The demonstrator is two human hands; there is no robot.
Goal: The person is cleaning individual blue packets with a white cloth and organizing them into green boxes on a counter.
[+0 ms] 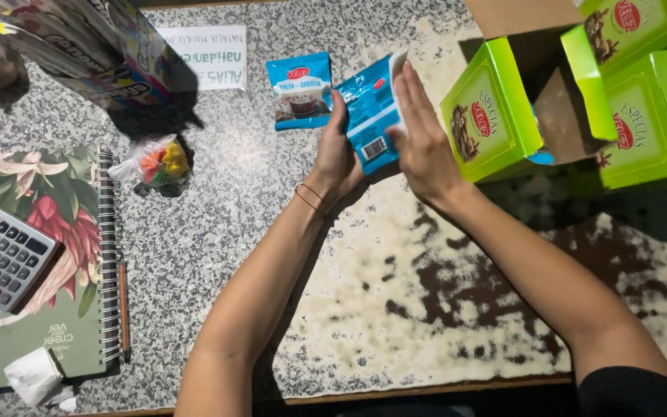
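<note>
My left hand point(336, 154) and my right hand point(421, 139) hold a stack of small blue sachets point(370, 116) between them, above the speckled stone counter point(218, 216). The left hand grips the stack's left edge; the right hand lies flat against its right side, fingers straight. One more blue sachet point(300, 90) lies flat on the counter just left of the hands. An open green carton point(496, 108) stands right of my right hand, its flap point(587, 77) lifted.
More green cartons point(658, 108) sit at the far right. A flowered spiral notebook point(48, 255) with a calculator point(1, 255) on it lies left, a pencil point(124, 309) beside it. A small bag of coloured sweets point(160, 161), a paper note point(208, 55) and a printed box point(79, 46) are upper left.
</note>
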